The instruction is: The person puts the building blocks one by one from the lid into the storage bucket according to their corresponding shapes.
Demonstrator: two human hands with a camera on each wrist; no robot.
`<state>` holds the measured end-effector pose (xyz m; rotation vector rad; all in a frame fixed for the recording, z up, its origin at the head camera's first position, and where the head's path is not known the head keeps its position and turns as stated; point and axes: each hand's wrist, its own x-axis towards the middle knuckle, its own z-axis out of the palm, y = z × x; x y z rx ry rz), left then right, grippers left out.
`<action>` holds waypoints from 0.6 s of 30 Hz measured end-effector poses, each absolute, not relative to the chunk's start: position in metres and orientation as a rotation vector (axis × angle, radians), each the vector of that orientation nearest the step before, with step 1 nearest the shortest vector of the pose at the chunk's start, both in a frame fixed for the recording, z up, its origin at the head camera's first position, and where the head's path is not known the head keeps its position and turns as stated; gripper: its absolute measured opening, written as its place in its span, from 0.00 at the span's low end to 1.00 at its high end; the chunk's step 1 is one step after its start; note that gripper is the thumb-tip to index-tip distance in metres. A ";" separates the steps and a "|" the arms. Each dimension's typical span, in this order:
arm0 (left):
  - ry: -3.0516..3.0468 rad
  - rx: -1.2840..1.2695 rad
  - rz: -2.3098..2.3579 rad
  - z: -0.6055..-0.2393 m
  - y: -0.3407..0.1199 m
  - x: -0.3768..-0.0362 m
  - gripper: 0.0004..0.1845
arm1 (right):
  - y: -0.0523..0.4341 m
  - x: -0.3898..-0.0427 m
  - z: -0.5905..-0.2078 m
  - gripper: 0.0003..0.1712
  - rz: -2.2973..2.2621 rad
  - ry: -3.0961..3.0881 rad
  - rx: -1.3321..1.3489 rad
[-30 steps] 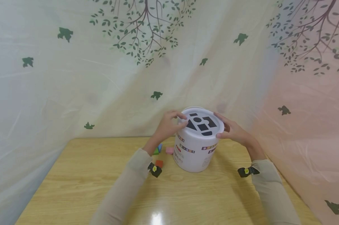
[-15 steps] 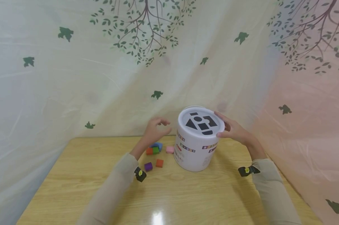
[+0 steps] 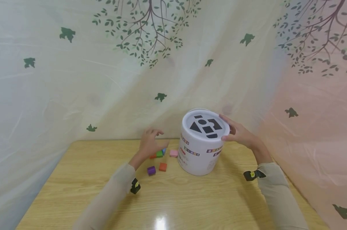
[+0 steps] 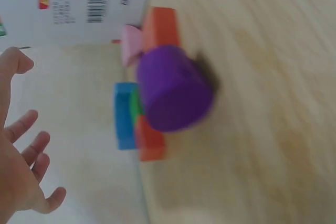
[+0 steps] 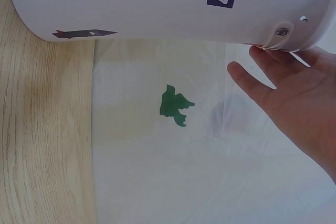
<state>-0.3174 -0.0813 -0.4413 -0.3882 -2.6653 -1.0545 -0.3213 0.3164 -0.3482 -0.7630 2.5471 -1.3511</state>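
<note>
A white bucket (image 3: 197, 156) stands upright on the table, its lid (image 3: 223, 126) pierced by several dark shaped holes. My right hand (image 3: 240, 133) rests against the rim's right side, thumb at the front and extended fingers farther back. In the head view my left hand (image 3: 148, 144) hovers left of the bucket, thumb and fingers spread around nothing. Beneath and beside it lie a green block (image 3: 159, 154), a partly hidden orange block (image 3: 153, 156) and a blue block (image 3: 164, 151). Nearer are a purple cylinder (image 4: 176, 90) and an orange-red block (image 3: 163, 167). A pink block (image 3: 173, 153) sits near the bucket.
The wooden table (image 3: 190, 204) meets a hanging cloth (image 3: 119, 105) printed with trees and birds at its back edge. More cloth borders the right side. A thin handle (image 4: 24, 48) shows at the bucket in the left wrist view.
My left hand has left the bucket's lid and moved left and down, above the blocks. The purple cylinder has come into sight. The right hand and bucket stay almost still.
</note>
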 end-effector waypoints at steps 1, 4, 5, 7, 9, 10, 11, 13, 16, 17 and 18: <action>-2.682 -0.375 -1.006 -0.445 -0.083 -0.317 0.31 | 0.316 -0.320 -0.348 0.59 -1.350 2.547 -0.760; -2.728 -0.344 -0.909 -0.458 -0.090 -0.313 0.34 | 0.316 -0.318 -0.350 0.59 -1.335 2.540 -0.766; -2.746 -0.335 -0.881 -0.463 -0.092 -0.311 0.35 | 0.316 -0.318 -0.351 0.59 -1.329 2.537 -0.771; -2.781 -0.311 -0.859 -0.470 -0.094 -0.309 0.37 | 0.317 -0.318 -0.354 0.59 -1.321 2.534 -0.786; -2.802 -0.291 -0.842 -0.473 -0.095 -0.308 0.39 | 0.319 -0.319 -0.357 0.59 -1.323 2.540 -0.788; -2.812 -0.278 -0.834 -0.474 -0.095 -0.308 0.40 | 0.319 -0.320 -0.357 0.59 -1.328 2.541 -0.786; -2.823 -0.263 -0.831 -0.474 -0.095 -0.309 0.41 | 0.319 -0.320 -0.357 0.59 -1.328 2.544 -0.784; -2.847 -0.237 -0.823 -0.475 -0.094 -0.310 0.43 | 0.319 -0.320 -0.354 0.59 -1.326 2.558 -0.782; -2.898 -0.188 -0.790 -0.474 -0.093 -0.312 0.46 | 0.318 -0.321 -0.350 0.59 -1.325 2.572 -0.784; -2.911 -0.174 -0.781 -0.474 -0.093 -0.313 0.46 | 0.317 -0.320 -0.349 0.59 -1.322 2.577 -0.784; -2.923 -0.162 -0.771 -0.474 -0.092 -0.313 0.46 | 0.317 -0.320 -0.347 0.59 -1.323 2.582 -0.782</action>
